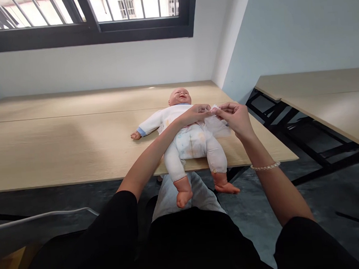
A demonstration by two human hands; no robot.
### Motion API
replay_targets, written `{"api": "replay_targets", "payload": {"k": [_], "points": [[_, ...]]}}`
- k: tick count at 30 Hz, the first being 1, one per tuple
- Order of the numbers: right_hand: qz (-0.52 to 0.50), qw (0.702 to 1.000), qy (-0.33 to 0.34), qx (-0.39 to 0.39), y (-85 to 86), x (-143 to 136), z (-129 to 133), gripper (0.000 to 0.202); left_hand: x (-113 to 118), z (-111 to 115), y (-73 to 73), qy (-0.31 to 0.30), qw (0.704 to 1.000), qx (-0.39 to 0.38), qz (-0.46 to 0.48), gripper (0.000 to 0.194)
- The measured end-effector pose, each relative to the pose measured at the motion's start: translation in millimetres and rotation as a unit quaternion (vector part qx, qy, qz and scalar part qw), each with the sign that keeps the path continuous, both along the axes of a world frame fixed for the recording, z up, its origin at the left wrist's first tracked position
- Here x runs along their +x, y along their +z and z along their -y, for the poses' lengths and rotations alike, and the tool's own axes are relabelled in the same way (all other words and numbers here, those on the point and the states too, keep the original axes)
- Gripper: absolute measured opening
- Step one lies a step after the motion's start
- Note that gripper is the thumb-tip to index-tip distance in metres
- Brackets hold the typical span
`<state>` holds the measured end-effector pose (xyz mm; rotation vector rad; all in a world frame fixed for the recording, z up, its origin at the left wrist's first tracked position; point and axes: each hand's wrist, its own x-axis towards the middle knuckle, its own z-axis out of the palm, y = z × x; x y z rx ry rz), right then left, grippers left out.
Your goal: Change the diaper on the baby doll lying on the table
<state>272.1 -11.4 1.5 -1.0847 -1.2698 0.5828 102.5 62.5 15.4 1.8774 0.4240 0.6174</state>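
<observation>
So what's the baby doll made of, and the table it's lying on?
The doll looks like plastic or vinyl: its head and feet are smooth, pinkish and a little shiny. Its white suit looks like soft cloth, creased and a bit stained. The table looks like wood, or board with a wood-look top: pale tan with faint grain lines and a matte finish. Which of the two, I can't tell.

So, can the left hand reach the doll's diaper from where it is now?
Probably yes: the left hand rests on the doll's chest, just above the diaper, with nothing between them.
</observation>
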Motion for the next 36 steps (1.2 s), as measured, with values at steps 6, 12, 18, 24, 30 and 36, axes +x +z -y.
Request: {"api": "replay_targets", "payload": {"k": [6,12,18,24,30,36], "points": [[-0.009,1.0,-0.017,-0.013,-5.3,2,-3,0.042,2,-3,-1.5,-0.001,0.999,0.038,-0.012,0.045],[-0.008,0.999,-0.034,0.009,-5.0,10,-2,0.032,4,-11,-10.6,-0.006,0.998,0.069,-0.014,0.023],[-0.048,0.998,-0.039,-0.016,-6.5,15,-3,0.034,7,-18,-20.2,-0.004,0.997,0.076,-0.008,0.014],[-0.046,0.998,-0.044,-0.006,-5.9,15,-4,0.035,7,-19,-19.3,0.016,0.993,0.112,-0.026,0.016],[-0.046,0.998,-0.034,-0.021,5.4,-2,-2,0.034,2,-2,1.5,0.176,0.866,0.425,-0.194,0.013],[-0.01,0.999,-0.019,-0.03,13.8,-19,-1,0.034,-20,12,8.0,0.122,0.888,0.362,-0.255,0.018]]}}
